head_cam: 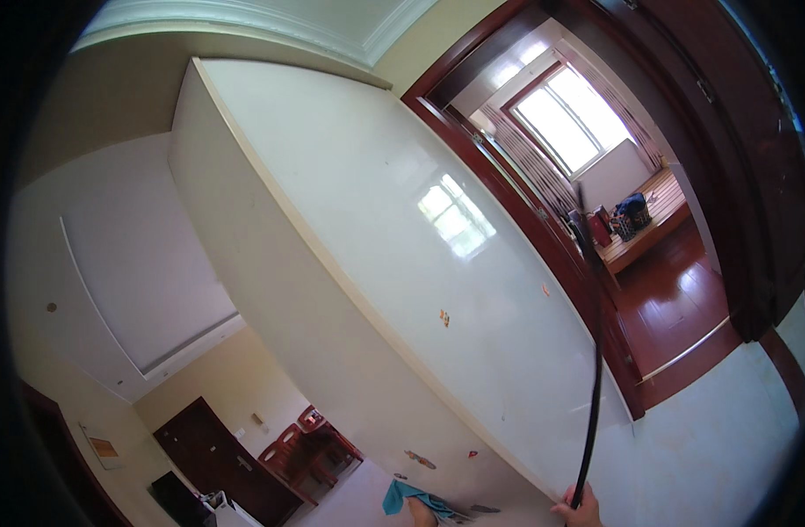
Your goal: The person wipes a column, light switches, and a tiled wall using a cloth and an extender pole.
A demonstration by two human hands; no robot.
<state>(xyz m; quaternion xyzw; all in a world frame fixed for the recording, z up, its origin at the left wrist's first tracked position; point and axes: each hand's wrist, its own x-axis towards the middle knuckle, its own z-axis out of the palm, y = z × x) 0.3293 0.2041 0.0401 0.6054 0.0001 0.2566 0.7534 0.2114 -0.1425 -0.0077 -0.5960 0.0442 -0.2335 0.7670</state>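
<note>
At the bottom edge, my left hand [421, 512] holds a teal cloth [402, 495] by the white side face of the wall [349, 369]; its fingers are mostly hidden. Low on the right, my right hand [581, 508] grips a long, thin black rod [594, 402]. The rod rises past the doorway, looks bent in this view, and is blurred towards its upper end. Small orange stickers or marks [445, 318] dot the glossy wall face, and another patch [420, 459] lies on the side face near the cloth.
The dark red door frame [540, 214] borders the wall on the right. Beyond it, a slatted wooden bench or bed [652, 217] carries bags [629, 214]. At lower left are red-brown chairs [297, 454], a dark door [221, 461] and a white cabinet or appliance [234, 514].
</note>
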